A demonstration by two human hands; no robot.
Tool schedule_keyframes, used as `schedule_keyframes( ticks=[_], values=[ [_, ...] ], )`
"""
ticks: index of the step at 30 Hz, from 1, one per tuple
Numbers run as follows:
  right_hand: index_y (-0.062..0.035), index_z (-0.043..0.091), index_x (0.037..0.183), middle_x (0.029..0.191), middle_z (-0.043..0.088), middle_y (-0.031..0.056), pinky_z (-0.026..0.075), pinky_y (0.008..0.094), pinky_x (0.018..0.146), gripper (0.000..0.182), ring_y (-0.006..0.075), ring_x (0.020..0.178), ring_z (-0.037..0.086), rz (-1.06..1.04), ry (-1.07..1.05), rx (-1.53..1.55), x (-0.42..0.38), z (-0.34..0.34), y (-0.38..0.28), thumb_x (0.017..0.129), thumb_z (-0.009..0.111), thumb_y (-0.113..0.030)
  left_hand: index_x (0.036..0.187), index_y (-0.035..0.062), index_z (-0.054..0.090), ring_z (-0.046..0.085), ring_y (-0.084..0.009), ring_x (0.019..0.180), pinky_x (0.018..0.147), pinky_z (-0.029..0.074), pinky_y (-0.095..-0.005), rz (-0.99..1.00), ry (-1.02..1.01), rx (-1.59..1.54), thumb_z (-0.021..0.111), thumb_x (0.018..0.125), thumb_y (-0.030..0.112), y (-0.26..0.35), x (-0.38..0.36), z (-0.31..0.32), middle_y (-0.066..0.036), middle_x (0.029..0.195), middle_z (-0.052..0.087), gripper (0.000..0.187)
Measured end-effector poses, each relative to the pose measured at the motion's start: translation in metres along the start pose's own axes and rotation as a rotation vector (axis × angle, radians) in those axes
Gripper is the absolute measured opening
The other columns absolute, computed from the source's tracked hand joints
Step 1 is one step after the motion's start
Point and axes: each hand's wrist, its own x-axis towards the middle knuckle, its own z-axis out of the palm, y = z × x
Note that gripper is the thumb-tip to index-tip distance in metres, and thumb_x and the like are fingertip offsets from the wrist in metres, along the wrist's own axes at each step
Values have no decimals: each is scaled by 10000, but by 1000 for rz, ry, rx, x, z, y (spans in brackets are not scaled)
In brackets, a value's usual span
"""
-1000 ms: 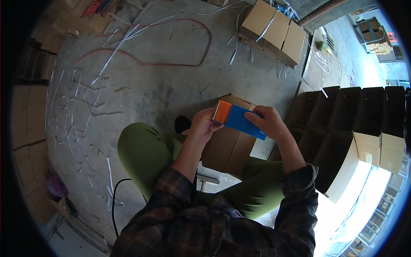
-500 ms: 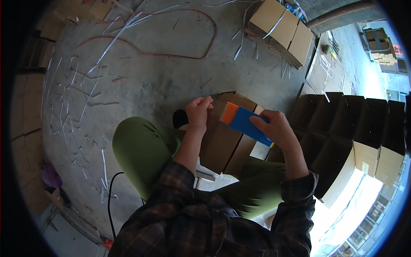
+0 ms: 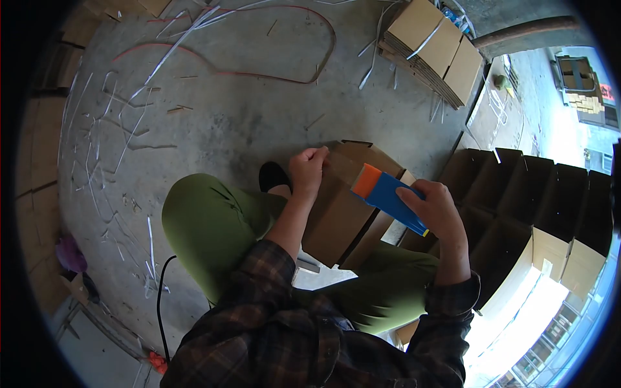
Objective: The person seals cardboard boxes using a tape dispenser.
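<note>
Over the right part of a brown cardboard box (image 3: pixel 343 210), a flat blue-and-orange case (image 3: pixel 396 202) slants across the head view, its orange end up and to the left, a bit of yellow at its lower right corner. The right hand (image 3: pixel 435 205) grips it, thumb along the blue face; whether the case touches the box cannot be told. Just beside the box's far left edge, the left hand (image 3: pixel 309 169) has its fingers curled in, tips close together; whether they pinch anything is too small to tell. The box sits between legs in green trousers (image 3: pixel 207 223), with a black shoe (image 3: pixel 274 176) to its left. To the right stand dark open compartments (image 3: pixel 495 223). Farther off, flattened cartons (image 3: pixel 425 35) lie stacked under a white strap, and pale strips (image 3: pixel 154 72) litter the concrete floor (image 3: pixel 239 132).
</note>
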Motion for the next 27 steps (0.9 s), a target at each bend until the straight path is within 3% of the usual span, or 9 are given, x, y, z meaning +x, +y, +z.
schedule_keyframes(
  ticks=[6,9,11,16,17,21,23,24,27],
  values=[
    [50,668,858,669,617,166,500,349,637,413,216,614,621,4,13,-43,5,7,8,852,664,-363,820,-14,710,595,-108,563,555,478,-267,87,-6,137,672,853,234,-29,13,17,-60,651,661,252],
    [47,664,840,675,617,182,499,364,636,427,251,614,629,-19,26,-86,8,10,9,865,650,-378,878,11,722,671,-202,728,713,518,-317,133,-44,349,672,841,257,-40,14,23,-126,844,708,254],
    [48,663,838,674,616,187,498,369,637,428,261,615,630,-14,27,-98,9,12,10,864,649,-380,855,12,742,662,-259,999,874,493,-322,446,13,547,664,850,267,-45,14,24,-179,1056,687,267],
    [45,664,834,674,614,192,498,374,639,437,273,616,634,-1,38,-115,9,11,7,870,642,-390,1059,24,694,575,-329,1146,968,445,-371,238,-100,675,644,852,305,-58,24,22,-223,1204,608,352],
    [32,659,797,683,622,206,502,401,650,456,318,643,641,3,48,-112,10,13,7,860,633,-420,1139,25,658,554,-344,1159,988,435,-391,193,-79,734,636,851,316,-64,28,21,-222,1240,585,410],
    [17,665,781,686,632,215,512,419,670,483,359,665,649,-45,88,-123,11,15,11,848,622,-459,1284,5,555,533,-311,1210,1021,406,-378,130,-154,725,586,902,365,-55,21,5,-216,1294,561,526],
    [27,675,824,695,637,205,516,398,670,467,327,654,653,-27,81,-117,12,16,10,853,634,-437,1338,12,510,497,-244,1258,1030,389,-360,31,-312,150,491,967,400,-28,0,5,-174,1331,548,537],
    [38,684,868,704,642,195,520,376,669,455,296,643,658,-9,75,-116,14,16,10,858,646,-416,1338,12,510,497,-244,1258,1030,389,-360,32,-319,159,491,967,400,-34,-1,8,-174,1331,548,537],
    [29,694,886,728,652,196,528,378,685,476,305,664,664,36,26,-122,15,10,7,860,637,-444,1377,55,487,595,-215,1078,919,449,-343,246,-496,32,385,1018,403,-50,-8,12,-111,1159,640,510]
  ],
)
